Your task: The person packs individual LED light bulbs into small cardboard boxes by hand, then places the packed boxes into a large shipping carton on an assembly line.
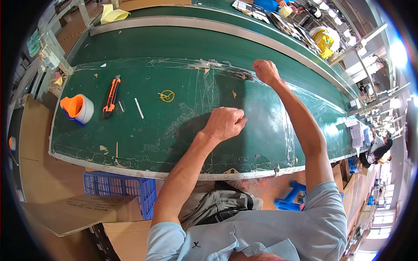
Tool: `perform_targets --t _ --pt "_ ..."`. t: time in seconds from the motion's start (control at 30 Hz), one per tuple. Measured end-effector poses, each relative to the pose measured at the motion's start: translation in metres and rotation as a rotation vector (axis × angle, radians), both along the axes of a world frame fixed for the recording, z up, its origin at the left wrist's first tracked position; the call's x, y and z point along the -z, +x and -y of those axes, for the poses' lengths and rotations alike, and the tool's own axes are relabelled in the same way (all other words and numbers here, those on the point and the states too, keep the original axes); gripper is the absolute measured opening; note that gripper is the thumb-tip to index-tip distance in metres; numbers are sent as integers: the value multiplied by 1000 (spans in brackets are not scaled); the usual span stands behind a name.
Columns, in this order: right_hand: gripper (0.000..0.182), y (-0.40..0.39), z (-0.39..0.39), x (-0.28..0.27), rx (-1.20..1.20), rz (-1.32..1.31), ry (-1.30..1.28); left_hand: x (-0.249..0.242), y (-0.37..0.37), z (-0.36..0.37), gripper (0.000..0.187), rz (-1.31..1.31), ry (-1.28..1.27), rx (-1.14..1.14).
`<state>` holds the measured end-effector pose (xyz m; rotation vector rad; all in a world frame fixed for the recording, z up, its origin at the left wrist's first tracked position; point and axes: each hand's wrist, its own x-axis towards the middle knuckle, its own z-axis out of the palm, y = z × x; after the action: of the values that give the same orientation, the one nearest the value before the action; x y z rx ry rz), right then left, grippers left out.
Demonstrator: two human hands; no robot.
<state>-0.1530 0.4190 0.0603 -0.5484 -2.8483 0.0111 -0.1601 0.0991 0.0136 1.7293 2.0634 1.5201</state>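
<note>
Nearest to me, a blue crate point(119, 187) and a cardboard box point(74, 211) sit below the near edge of the green table point(143, 139), both partly cut off by my own arms and shirt. On the table my left hand point(224, 123) rests knuckles up, fingers curled under; whether it pinches anything I cannot tell, since the fingertips are hidden beneath the palm. A sheet of clear film point(226, 87) lies stretched over the table surface, hard to make out except for its wrinkled, shiny edges; its long axis seems to run left to right along the table. Farther off, my right hand point(265, 71) is closed in a fist at the far edge of that film, apparently gripping it there, though the film itself is lost inside the fist. To the left I count one roll of tape point(78, 108) with an orange core, one orange knife point(112, 95) lying near to far, one white stick point(139, 108) and one yellow ring point(166, 96).
</note>
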Motion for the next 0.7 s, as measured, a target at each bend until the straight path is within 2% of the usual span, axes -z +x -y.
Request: perform_targets --t 0.07,0.13,0.17,0.23,0.27,0.33,0.47,0.53,0.57,0.63,0.7 --pt "21 4 3 3 -2 -49 -76 0 1 -1 29 2 -6 15" --pt "25 4 7 7 -24 30 -491 0 2 0 28 -24 -17 3" --pt "25 6 22 -1 -22 27 -490 0 1 0 28 -26 -16 6" --pt "22 14 57 -19 -109 215 -1159 -1 -1 1 29 -14 -30 1" --pt "22 16 75 -27 -111 215 -1158 0 -1 0 29 -15 -30 -1" --pt "20 17 100 -35 -268 574 -1298 4 -1 -1 29 -12 25 0" --pt "21 -9 72 -11 -353 492 -1239 4 -1 0 29 -34 10 -11" --pt "21 -27 44 2 -172 -25 -912 0 -3 2 24 -14 -104 -6" --pt "21 -31 33 8 -176 -30 -912 -1 -3 3 24 -19 -104 -7" --pt "21 -33 18 11 -38 -277 -630 -4 -4 4 25 -4 -92 -4" --pt "20 -25 12 10 -36 -270 -598 -4 -4 3 28 -3 -59 -12"
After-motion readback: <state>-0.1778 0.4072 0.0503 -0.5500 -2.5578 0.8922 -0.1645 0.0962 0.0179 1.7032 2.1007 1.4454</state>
